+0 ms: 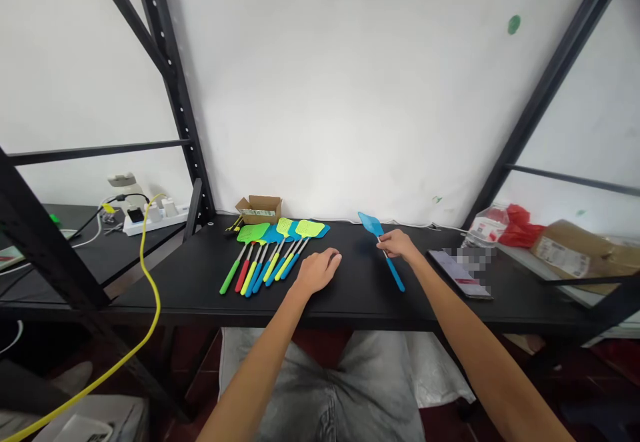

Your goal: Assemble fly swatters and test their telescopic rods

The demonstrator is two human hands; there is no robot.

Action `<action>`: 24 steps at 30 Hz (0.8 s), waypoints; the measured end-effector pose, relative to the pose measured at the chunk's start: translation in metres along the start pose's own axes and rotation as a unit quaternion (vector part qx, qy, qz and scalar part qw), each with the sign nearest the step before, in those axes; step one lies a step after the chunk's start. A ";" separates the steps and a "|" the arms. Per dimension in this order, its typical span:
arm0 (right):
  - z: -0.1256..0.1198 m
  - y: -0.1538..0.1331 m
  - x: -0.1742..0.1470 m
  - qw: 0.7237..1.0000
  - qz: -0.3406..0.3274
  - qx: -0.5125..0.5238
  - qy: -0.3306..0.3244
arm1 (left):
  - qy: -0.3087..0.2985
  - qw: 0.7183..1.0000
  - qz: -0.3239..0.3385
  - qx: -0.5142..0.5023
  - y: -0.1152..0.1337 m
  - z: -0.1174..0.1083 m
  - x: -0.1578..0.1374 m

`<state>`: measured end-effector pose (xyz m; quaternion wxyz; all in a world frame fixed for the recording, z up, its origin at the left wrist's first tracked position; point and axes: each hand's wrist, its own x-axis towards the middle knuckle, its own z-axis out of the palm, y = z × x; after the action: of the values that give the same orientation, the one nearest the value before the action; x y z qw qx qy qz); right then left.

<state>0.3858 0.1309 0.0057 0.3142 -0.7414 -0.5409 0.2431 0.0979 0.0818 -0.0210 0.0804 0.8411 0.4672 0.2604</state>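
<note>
My right hand [396,243] is closed around the thin metal shaft of a blue fly swatter [371,223], held above the black table. The swatter's head points up and left toward the wall, and its blue handle slants down to the right. My left hand [319,270] rests low over the tabletop, thumb and fingers loosely apart, with nothing in it. Just left of that hand lie several fly swatters side by side, heads overlapping toward the wall. Among them are a green swatter [230,277], a red handle [242,276] and yellow-green heads [310,229] over blue ones.
Behind the swatters stands an open cardboard box [260,209]. A phone [460,274] lies right of my right arm, near a plastic bottle [486,227] and a red bag [520,227]. Black rack posts flank the table [350,302]. A yellow cable [150,282] hangs at left from a power strip [160,221].
</note>
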 end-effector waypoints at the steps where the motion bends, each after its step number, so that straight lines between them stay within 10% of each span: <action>1: 0.000 0.002 0.001 0.998 0.004 -0.063 0.003 | 0.002 1.000 0.002 0.002 0.000 0.000 0.000; 12: 0.003 0.018 -0.005 0.964 0.043 -0.248 0.090 | 0.029 0.999 0.006 0.036 -0.002 0.005 0.001; 18: -0.002 0.032 -0.004 0.958 0.033 -0.254 0.126 | 0.173 0.965 -0.121 0.153 -0.010 -0.001 0.002; 24: -0.002 0.034 -0.008 0.959 0.019 -0.251 0.132 | 0.169 0.938 -0.228 0.199 -0.026 -0.004 0.001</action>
<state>0.4072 0.1149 -0.0176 0.1814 -0.8322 -0.5239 0.0054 0.0767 0.0966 -0.0277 -0.1118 0.6544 0.6956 0.2747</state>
